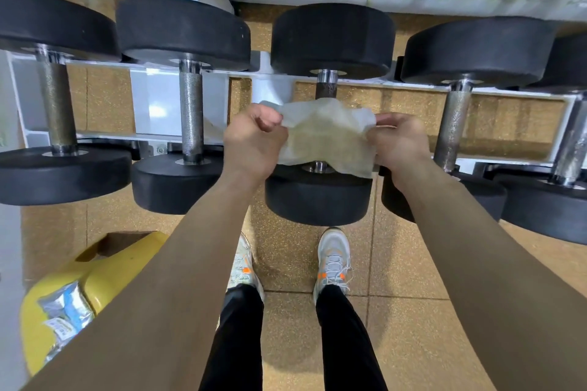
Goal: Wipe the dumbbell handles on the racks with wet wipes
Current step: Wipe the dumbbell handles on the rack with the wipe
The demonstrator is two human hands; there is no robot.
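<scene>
A stained, yellowish wet wipe point(327, 136) is stretched out between both hands above the middle dumbbell point(320, 197). My left hand point(254, 143) pinches its left edge and my right hand point(400, 143) pinches its right edge. The wipe hides most of that dumbbell's handle; only a dark top stub point(326, 89) shows. Other black dumbbells lie on the white rack point(152, 105) with knurled steel handles, two to the left point(190, 114) point(55, 105) and one to the right point(454, 124).
A yellow object point(104, 273) at lower left carries a silver and blue wipes pack point(65, 308). My white shoes point(333, 260) stand on the tan speckled floor tiles under the rack. A white wall runs behind the rack.
</scene>
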